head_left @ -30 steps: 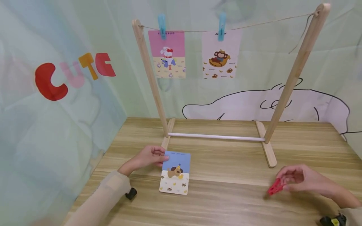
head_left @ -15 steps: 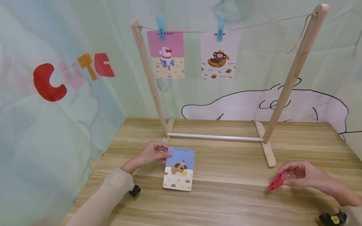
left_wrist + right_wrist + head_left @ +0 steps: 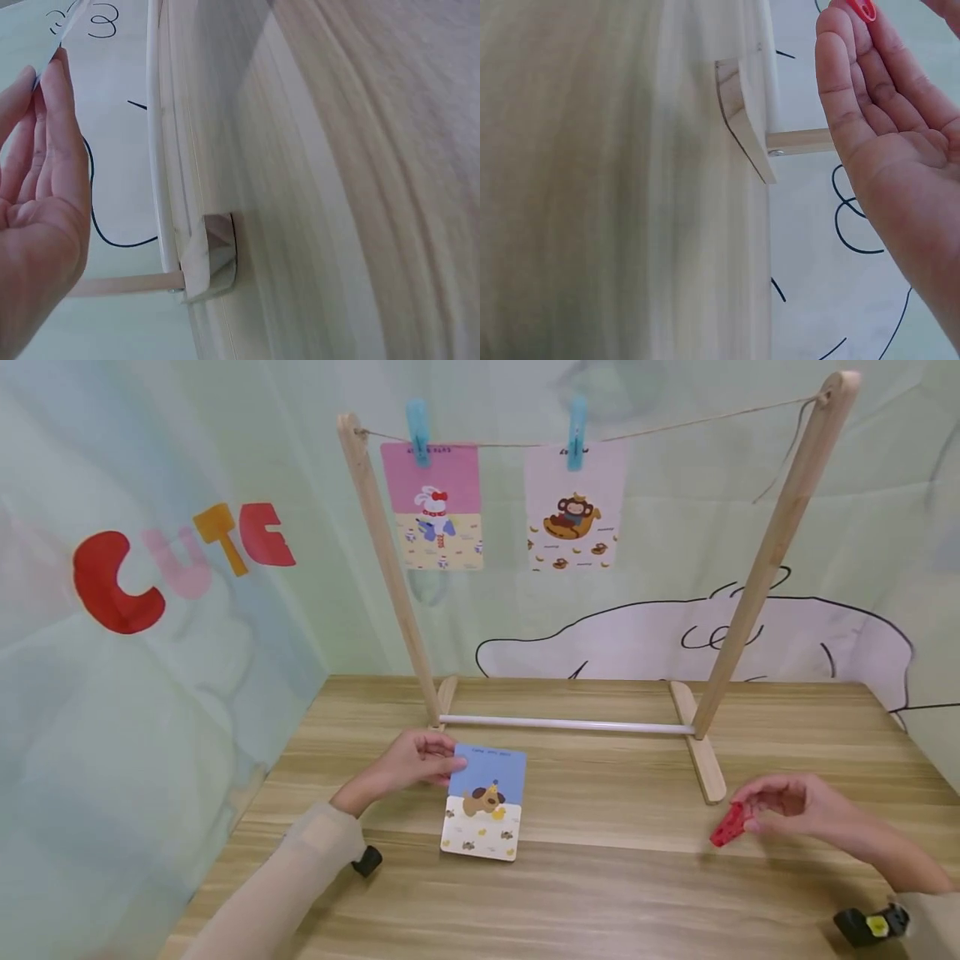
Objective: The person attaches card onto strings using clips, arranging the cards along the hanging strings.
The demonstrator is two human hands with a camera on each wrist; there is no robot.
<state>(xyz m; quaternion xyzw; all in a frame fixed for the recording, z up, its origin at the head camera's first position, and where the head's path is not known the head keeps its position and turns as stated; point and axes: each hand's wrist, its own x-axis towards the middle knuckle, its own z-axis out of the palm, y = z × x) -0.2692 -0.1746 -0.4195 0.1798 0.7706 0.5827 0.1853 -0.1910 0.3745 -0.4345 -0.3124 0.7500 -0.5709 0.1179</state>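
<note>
In the head view my left hand (image 3: 412, 764) pinches the upper left edge of a card (image 3: 485, 802), blue above and white below, with a brown dog on it. The left wrist view shows that card (image 3: 66, 34) edge-on between thumb and fingers (image 3: 64, 112). At the right, my right hand (image 3: 806, 810) holds a red clothespin (image 3: 729, 825) between thumb and fingertips. Only one end of the clothespin (image 3: 863, 10) shows at the top of the right wrist view. Two other cards hang from a string: a pink rabbit card (image 3: 431, 539) and a monkey card (image 3: 573, 547).
A wooden frame (image 3: 776, 547) stands on the wood-grain table (image 3: 585, 893), with a white bar (image 3: 566, 724) low across it. Its string (image 3: 690, 425) carries two blue clothespins (image 3: 576, 435). Behind hangs a printed cloth backdrop (image 3: 247, 427) with coloured letters.
My left hand has moved the dog card right and slightly up. My right hand has risen a little with the red clothespin. The view has shifted slightly.
</note>
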